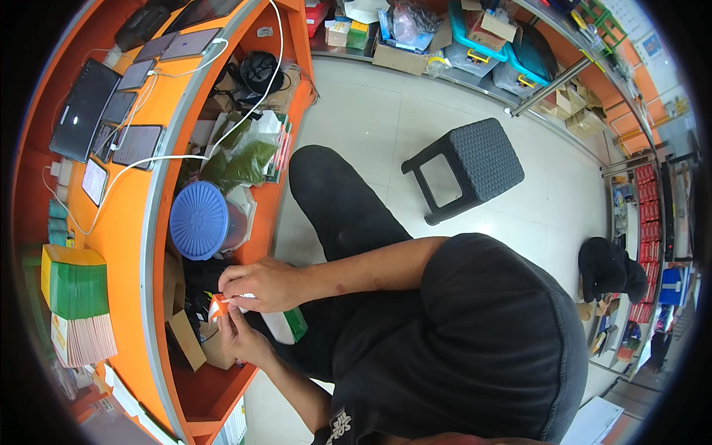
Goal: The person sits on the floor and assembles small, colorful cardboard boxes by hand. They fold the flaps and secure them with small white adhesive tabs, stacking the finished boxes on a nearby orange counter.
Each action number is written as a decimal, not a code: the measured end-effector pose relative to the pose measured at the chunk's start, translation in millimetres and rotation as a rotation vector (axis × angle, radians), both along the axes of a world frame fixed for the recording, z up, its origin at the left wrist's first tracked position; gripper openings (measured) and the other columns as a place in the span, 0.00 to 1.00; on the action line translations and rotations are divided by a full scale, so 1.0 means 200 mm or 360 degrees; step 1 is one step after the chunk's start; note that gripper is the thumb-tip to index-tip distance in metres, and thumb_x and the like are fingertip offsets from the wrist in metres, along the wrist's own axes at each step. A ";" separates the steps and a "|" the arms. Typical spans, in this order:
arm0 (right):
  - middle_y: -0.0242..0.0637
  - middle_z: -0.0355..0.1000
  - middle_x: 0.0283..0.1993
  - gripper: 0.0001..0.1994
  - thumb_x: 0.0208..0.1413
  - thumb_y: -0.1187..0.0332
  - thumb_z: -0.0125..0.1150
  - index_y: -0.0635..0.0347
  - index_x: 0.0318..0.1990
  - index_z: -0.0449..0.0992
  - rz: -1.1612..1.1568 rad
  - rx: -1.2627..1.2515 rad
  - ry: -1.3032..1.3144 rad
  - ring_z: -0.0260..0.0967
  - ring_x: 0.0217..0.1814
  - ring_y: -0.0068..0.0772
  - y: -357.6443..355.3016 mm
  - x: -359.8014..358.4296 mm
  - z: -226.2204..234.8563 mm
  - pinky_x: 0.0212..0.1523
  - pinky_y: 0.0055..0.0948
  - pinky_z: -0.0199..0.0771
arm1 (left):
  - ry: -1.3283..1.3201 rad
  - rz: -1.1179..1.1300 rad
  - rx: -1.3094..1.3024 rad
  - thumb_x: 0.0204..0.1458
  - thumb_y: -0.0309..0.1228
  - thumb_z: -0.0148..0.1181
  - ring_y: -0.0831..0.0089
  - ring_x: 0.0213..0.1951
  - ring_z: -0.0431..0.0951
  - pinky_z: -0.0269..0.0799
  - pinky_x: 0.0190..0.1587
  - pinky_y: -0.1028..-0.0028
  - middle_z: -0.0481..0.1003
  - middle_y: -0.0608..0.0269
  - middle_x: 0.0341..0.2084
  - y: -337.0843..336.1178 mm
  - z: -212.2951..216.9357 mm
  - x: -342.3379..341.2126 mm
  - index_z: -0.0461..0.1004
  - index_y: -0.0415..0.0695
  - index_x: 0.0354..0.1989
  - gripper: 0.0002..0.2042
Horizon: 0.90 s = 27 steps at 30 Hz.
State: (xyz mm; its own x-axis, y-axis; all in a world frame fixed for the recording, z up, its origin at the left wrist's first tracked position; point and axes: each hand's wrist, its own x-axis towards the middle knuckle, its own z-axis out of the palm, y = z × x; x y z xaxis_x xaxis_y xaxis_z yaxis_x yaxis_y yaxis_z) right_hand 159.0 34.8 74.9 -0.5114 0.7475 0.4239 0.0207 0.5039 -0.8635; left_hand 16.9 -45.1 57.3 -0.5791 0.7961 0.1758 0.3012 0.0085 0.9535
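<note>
Both hands meet at a small orange-and-white piece (pixel 216 308), perhaps paper or a packet; its exact kind is too small to tell. My right hand (pixel 265 285), the upper one, has its fingers bent and pinched at the top of the piece. Below it, my left hand (pixel 243 335) grips the lower side between thumb and fingers. A bit of white shows under the right fingers. A white-and-green box (pixel 288 325) lies on my lap just beyond the hands, partly covered by the right wrist.
An orange desk (pixel 141 222) carries tablets, phones, a laptop (pixel 85 110) and white cables. Stacked green-and-yellow cartons (pixel 74 289) stand at its near end. A blue-lidded tub (pixel 199 221) sits on the lower shelf. Behind is a dark stool (pixel 478 163); loaded racks line the far side and right.
</note>
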 end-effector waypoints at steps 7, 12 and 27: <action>0.39 0.79 0.41 0.07 0.58 0.69 0.61 0.62 0.39 0.79 -0.0029 -0.0167 0.0177 0.77 0.45 0.44 0.03 -0.01 0.03 0.46 0.41 0.76 | 0.0032 -0.0128 0.0180 0.67 0.29 0.55 0.75 0.40 0.76 0.75 0.50 0.74 0.74 0.60 0.33 -0.01 0.00 0.01 0.75 0.28 0.37 0.12; 0.35 0.78 0.48 0.07 0.59 0.68 0.62 0.61 0.40 0.80 0.0097 -0.0174 0.0142 0.78 0.48 0.40 0.06 0.00 0.08 0.49 0.37 0.76 | -0.0253 -0.0043 0.0286 0.67 0.30 0.56 0.69 0.48 0.79 0.75 0.56 0.71 0.78 0.49 0.49 0.00 0.01 0.02 0.72 0.26 0.57 0.18; 0.42 0.79 0.52 0.10 0.56 0.68 0.66 0.65 0.41 0.82 0.0343 -0.0368 0.0154 0.78 0.52 0.40 0.09 0.01 0.10 0.54 0.35 0.76 | -0.0270 -0.0148 0.0291 0.65 0.27 0.58 0.71 0.46 0.77 0.73 0.53 0.73 0.78 0.53 0.43 -0.01 -0.01 -0.04 0.76 0.27 0.48 0.13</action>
